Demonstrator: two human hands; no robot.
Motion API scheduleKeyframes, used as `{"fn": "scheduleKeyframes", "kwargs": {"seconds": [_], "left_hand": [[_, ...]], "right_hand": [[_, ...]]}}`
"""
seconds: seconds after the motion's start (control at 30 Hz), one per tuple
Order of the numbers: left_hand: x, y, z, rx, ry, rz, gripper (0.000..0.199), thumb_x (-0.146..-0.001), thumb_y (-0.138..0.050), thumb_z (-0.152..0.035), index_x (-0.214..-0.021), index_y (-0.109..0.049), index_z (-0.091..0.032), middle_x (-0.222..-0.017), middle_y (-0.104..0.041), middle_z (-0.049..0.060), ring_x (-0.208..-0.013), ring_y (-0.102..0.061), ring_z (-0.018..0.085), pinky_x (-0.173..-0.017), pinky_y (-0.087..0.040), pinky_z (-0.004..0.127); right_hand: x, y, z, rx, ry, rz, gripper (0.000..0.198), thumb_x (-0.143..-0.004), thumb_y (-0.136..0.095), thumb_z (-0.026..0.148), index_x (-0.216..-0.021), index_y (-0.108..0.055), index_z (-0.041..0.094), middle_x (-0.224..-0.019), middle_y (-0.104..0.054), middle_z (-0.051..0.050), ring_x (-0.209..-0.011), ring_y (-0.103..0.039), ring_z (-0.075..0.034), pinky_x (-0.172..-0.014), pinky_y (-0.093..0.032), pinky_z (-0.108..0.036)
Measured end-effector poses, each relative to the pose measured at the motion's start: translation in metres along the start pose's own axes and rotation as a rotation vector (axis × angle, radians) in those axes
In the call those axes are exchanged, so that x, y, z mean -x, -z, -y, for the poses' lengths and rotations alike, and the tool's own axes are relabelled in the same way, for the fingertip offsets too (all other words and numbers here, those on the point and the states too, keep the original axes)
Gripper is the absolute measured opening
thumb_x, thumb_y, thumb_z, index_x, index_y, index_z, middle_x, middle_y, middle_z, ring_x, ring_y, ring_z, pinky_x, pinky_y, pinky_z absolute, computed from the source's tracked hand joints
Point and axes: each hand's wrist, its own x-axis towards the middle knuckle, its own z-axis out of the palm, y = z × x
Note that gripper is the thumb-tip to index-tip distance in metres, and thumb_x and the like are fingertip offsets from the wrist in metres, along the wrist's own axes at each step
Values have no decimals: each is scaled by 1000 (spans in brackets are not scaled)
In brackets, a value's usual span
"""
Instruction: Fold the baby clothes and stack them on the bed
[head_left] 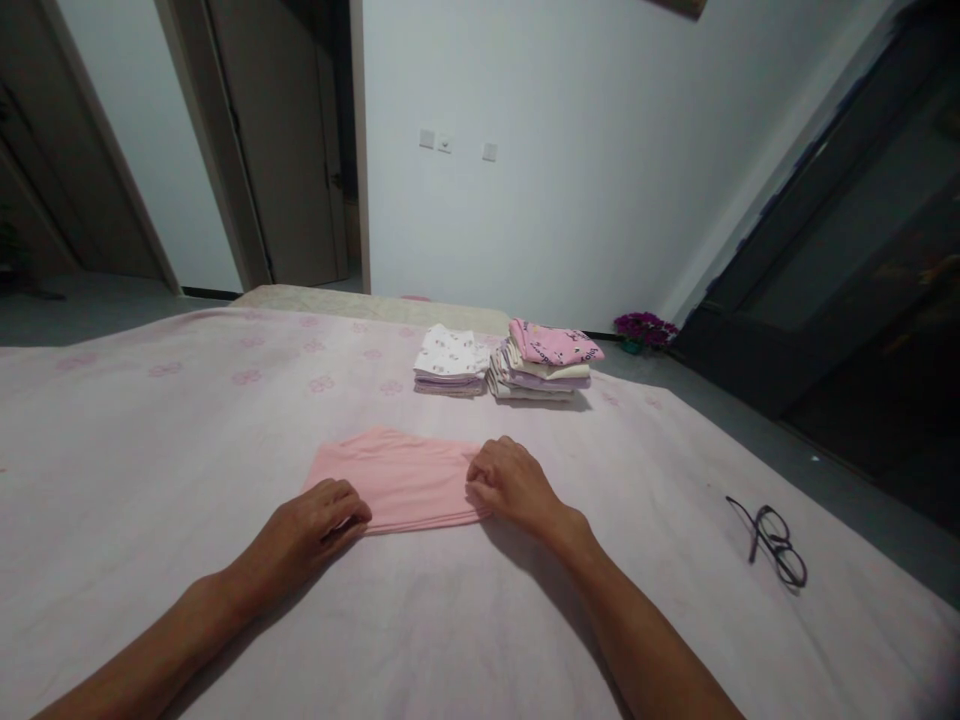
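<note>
A folded pink garment (pixel 405 480) lies flat on the pale pink bed sheet (pixel 420 610), its layered front edge facing me. My left hand (pixel 322 515) is closed at its near left corner, with curled fingers over the cloth. At the opposite end, my right hand (pixel 514 485) grips the right edge, thumb and fingers drawn together on the fabric. The garment narrows a little toward its far side, and its right end is partly hidden under my right hand.
Behind the garment stand two stacks of folded clothes: a lower one topped with white print (pixel 450 350) and a taller one topped with pink print (pixel 555 343). Black-framed glasses (pixel 772 545) lie at the right. Purple flowers (pixel 645 330) stand beyond the bed.
</note>
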Motion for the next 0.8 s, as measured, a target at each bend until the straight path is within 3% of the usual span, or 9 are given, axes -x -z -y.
{"fn": "scheduleKeyframes", "kwargs": {"seconds": [0.07,0.13,0.53,0.7,0.8], "left_hand": [[1,-1,3,-15,-6,12,21,-100,-44,-30,-94,-61,-22,-93,-62,3,-84,-59,14,-73,-43,25],[2,-3,6,-33,-16,14,21,-101,-43,-31,-95,-61,-22,-93,-63,3,-85,-59,14,-74,-43,25],[1,6,-1,-48,10,40,20,-99,-40,-28,-91,-57,-21,-89,-61,3,-79,-57,15,-72,-42,27],[2,12,-3,-70,-39,69,16,-97,-43,-26,-89,-56,-20,-90,-61,3,-80,-57,15,-71,-43,26],[-3,16,-6,-75,-38,53,21,-97,-46,-31,-84,-59,-20,-85,-63,3,-77,-58,15,-70,-45,26]], "right_hand": [[7,5,1,-19,61,123,5,-79,-69,18,-81,-71,22,-84,-67,-1,-84,-54,-18,-77,-36,-29],[11,5,-1,-12,69,162,7,-78,-70,18,-83,-72,22,-85,-69,-2,-85,-55,-18,-77,-36,-29],[18,0,-14,-150,75,124,13,-83,-62,15,-85,-73,21,-87,-70,-1,-84,-59,-16,-80,-40,-26],[21,6,-11,-65,85,149,13,-78,-63,12,-78,-71,21,-83,-69,-1,-84,-59,-17,-79,-40,-27],[14,11,-3,-10,52,116,9,-82,-64,17,-77,-71,20,-81,-69,-3,-82,-59,-18,-78,-41,-29]]}}
